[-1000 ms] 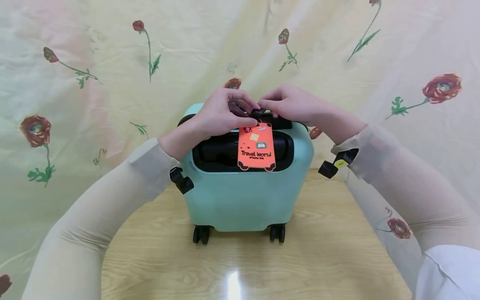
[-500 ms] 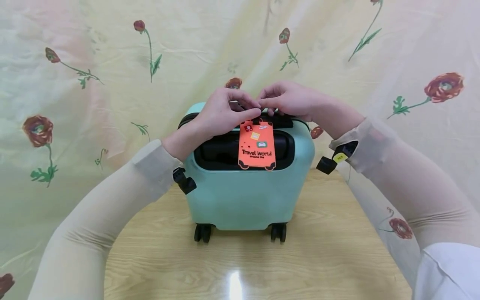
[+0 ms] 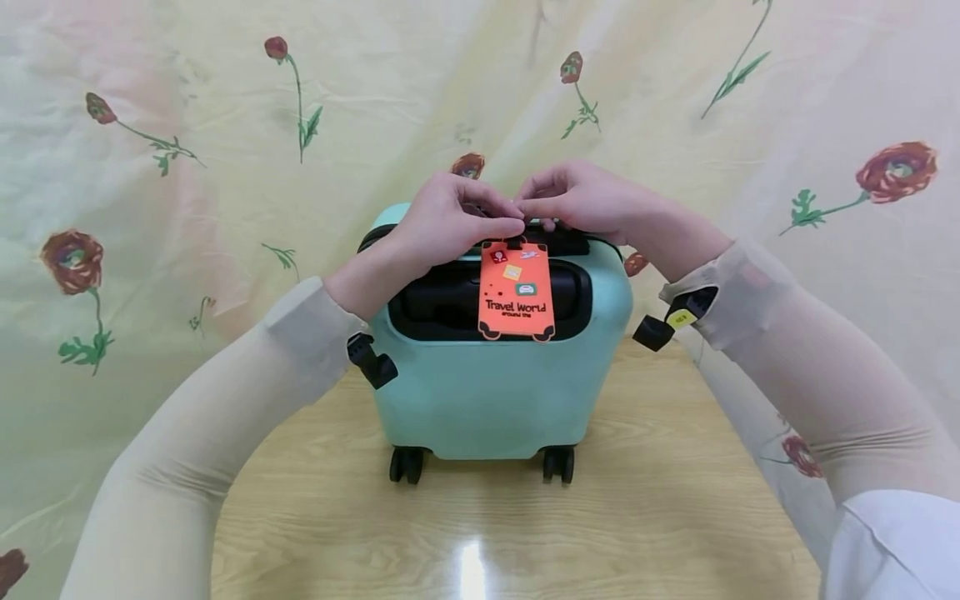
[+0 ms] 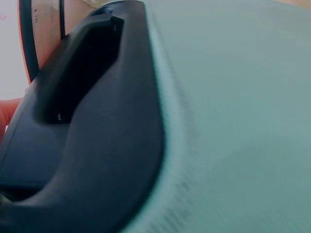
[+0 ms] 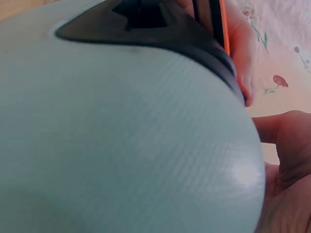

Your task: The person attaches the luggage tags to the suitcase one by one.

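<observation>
A mint-green suitcase (image 3: pixel 487 400) stands upright on its wheels, with a black recessed handle (image 3: pixel 435 300) on the near side. An orange luggage tag (image 3: pixel 515 292) printed "Travel World" hangs over that recess, and its edge also shows in the left wrist view. Just above the tag, my left hand (image 3: pixel 442 221) pinches the black strap at its top between thumb and fingers. My right hand (image 3: pixel 581 204) meets it from the other side, thumb and fingertips together at the strap. The fingers hide most of the strap. In the right wrist view, my right hand (image 5: pixel 291 179) is beyond the green shell.
The suitcase rests on a light wood-grain tabletop (image 3: pixel 495 533). A flower-patterned cloth (image 3: pixel 375 92) hangs behind and along the sides. Small black cameras (image 3: pixel 371 360) are worn on both wrists.
The left thumb has risen off the tag's top edge to the strap above. My right hand has lifted slightly, and the dark piece between the fingertips is now mostly covered.
</observation>
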`<state>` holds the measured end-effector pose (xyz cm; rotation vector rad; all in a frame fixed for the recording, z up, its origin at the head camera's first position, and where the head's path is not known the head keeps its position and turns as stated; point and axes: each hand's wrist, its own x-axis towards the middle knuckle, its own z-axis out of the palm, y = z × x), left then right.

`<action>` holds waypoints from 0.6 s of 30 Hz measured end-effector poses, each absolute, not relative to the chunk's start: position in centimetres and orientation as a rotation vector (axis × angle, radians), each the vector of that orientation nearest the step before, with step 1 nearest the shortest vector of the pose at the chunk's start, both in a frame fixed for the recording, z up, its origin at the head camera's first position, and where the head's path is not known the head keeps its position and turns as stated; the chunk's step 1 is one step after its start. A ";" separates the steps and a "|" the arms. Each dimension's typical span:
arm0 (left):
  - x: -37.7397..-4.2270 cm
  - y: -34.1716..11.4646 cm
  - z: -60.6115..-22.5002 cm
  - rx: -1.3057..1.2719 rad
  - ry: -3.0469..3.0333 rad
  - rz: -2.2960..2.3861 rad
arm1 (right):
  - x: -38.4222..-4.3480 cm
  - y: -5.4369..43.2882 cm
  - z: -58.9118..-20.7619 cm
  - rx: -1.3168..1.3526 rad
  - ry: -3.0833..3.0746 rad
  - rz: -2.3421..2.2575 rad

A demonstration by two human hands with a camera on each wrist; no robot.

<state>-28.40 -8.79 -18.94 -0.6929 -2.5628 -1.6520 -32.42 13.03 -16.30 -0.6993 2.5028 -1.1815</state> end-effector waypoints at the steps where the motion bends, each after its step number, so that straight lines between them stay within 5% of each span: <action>1: -28.4 -8.7 -18.9 -0.676 -2.572 -1.668 | -32.4 13.1 -16.3 -0.704 2.503 -1.175; 18: -28.5 -8.6 -19.1 -0.774 -2.547 -1.552 | -31.9 12.8 -16.4 -0.607 2.533 -1.253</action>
